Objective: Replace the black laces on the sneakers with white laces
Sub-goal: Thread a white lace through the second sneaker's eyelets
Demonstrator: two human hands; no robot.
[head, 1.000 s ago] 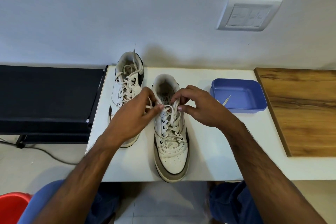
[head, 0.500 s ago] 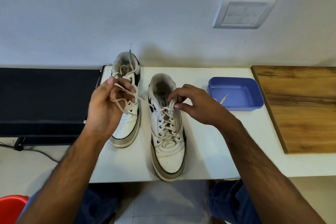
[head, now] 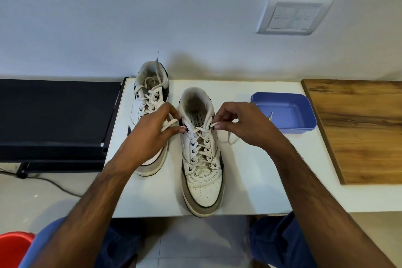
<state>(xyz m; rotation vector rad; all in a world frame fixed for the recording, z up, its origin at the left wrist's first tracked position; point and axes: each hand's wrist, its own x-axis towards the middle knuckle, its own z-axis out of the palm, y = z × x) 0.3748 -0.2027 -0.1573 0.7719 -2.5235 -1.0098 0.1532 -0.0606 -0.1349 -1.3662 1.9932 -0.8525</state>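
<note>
Lace [head: 201, 131]: soft, limp, light; best gripped near its ends. Left hand [head: 152, 135] and right hand [head: 241, 124] each pinched one end, sneaker [head: 202, 159] between them.

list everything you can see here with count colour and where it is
sneakers: 2, white with grey and black trim, on the white table; near sneaker at centre, far sneaker to its left
white laces: threaded in both sneakers
tray: 1, blue, right of the sneakers, a lace tip inside
table: 1, white
wooden board: 1, brown, far right
black bench: 1, left
switch plate: 1, white, on the wall
red tub: 1, bottom left
left hand: pinches a lace end
right hand: pinches the other end
</note>
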